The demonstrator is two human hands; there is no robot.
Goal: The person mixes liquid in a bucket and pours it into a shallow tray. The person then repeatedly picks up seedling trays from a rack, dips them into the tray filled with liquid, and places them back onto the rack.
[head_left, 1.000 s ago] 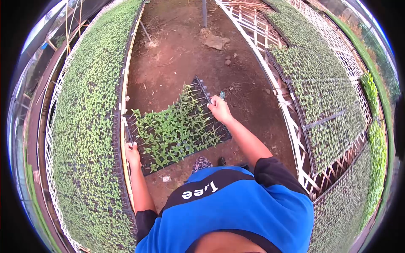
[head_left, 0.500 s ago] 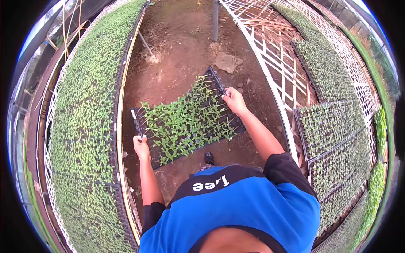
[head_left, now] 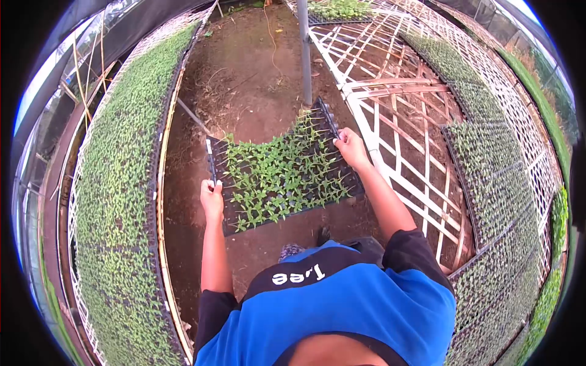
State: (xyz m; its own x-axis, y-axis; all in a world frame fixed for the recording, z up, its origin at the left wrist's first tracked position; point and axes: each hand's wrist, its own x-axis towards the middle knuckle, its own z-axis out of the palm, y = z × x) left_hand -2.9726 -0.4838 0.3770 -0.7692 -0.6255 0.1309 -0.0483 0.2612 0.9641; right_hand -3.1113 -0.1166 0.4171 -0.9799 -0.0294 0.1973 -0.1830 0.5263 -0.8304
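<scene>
A black seedling tray [head_left: 293,212] full of small green seedlings hangs between my two hands, over the dirt path. My left hand [head_left: 212,200] is closed on its left edge, thumb on top. On the opposite side my right hand [head_left: 351,148] grips the right edge, which sits farther forward than the left one. The tray sags in the middle, and many seedlings lean inward. Beneath the tray most of the ground is hidden, and a dark shoe [head_left: 323,234] shows just behind its near edge.
A long bench of seedling trays [head_left: 116,201] runs along my left. To my right stands a white slatted bench [head_left: 390,143] with more seedling trays [head_left: 494,177] on its far side. A grey post [head_left: 305,55] rises ahead by that bench, and another tray [head_left: 339,11] lies at its far end.
I have moved forward along the path, so the post and the slatted bench are nearer. The tray stays in both hands and has shifted slightly right in view.
</scene>
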